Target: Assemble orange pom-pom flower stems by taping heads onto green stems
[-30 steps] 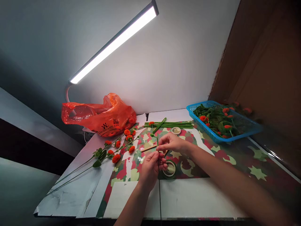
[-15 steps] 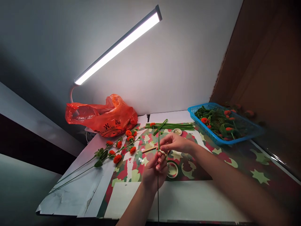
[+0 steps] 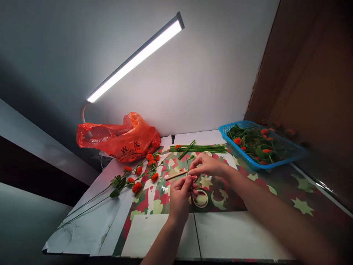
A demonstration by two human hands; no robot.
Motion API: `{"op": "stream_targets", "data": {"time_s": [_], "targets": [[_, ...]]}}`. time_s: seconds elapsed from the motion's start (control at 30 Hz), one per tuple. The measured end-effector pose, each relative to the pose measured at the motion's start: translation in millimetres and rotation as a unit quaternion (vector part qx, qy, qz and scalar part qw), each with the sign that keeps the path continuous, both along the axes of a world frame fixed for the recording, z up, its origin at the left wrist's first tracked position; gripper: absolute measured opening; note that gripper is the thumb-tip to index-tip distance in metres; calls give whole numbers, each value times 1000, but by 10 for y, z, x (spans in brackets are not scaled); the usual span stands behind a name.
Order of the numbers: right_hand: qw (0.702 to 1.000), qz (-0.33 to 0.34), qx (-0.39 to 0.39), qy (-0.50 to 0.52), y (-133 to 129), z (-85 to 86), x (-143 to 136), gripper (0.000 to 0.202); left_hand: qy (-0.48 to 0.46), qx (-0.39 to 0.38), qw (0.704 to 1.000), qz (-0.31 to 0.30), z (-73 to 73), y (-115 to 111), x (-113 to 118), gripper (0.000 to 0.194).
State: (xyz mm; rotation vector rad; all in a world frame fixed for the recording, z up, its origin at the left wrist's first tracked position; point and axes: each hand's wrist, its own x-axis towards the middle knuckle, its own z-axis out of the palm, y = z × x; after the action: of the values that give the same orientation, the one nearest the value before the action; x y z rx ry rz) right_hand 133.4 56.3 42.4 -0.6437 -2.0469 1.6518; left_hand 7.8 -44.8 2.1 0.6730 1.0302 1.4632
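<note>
A thin dark stem (image 3: 197, 232) runs through both hands, its lower end hanging past the table's front edge. My left hand (image 3: 180, 197) is closed on the stem, fingers curled round it. Just above, my right hand (image 3: 206, 165) pinches the stem between thumb and fingertips; a small green tip (image 3: 191, 157) shows over it. Partly behind the fingers lies a wooden stick (image 3: 176, 175). Close to the left hand is a roll of green tape (image 3: 201, 198). A second roll (image 3: 207, 153) sits farther back, partly hidden by the right hand.
Several orange artificial flowers (image 3: 137, 187) with long stems lie at the left. Green stems (image 3: 209, 148) are laid along the back, with one orange bloom (image 3: 178, 147) there. A red plastic bag (image 3: 129, 138), a lit lamp (image 3: 135, 59) and a blue basket (image 3: 256, 164) of flowers stand around.
The stem's lower end has swung to the right, so it now slants. My left hand has turned slightly, and my right hand stays pinched above it. The view has shifted a little.
</note>
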Motion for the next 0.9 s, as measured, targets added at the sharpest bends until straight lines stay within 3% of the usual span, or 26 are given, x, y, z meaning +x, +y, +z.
{"op": "stream_targets", "data": {"time_s": [0.1, 0.2, 0.3, 0.4, 0.47, 0.53, 0.6, 0.7, 0.9], "targets": [[999, 14, -26, 35, 1, -37, -13, 21, -145, -45, 986, -73, 32, 18, -60, 25], [995, 33, -70, 70, -10, -123, -51, 23, -280, -52, 951, -118, 52, -1, -80, 17], [990, 35, -105, 92, -28, -227, -98, 27, -341, -36, 928, -149, 43, -22, -72, 17], [988, 7, -127, 88, -14, -292, -114, 31, -230, -55, 962, -138, 6, -18, -70, 23], [990, -27, -125, 68, 11, -290, -105, 32, -77, -52, 993, -71, -26, -19, -81, 27], [992, -47, -110, 49, 30, -256, -93, 32, 57, -28, 998, -5, -50, -33, -95, 30], [993, -46, -100, 41, 27, -213, -88, 33, 120, -8, 993, 9, -58, -53, -105, 30], [992, -48, -100, 52, -5, -181, -96, 36, 99, 3, 995, -4, -36, -64, -98, 28], [988, 5, -130, 83, -21, -302, -108, 37, -92, -12, 995, -22, 16, -48, -52, 28]]}}
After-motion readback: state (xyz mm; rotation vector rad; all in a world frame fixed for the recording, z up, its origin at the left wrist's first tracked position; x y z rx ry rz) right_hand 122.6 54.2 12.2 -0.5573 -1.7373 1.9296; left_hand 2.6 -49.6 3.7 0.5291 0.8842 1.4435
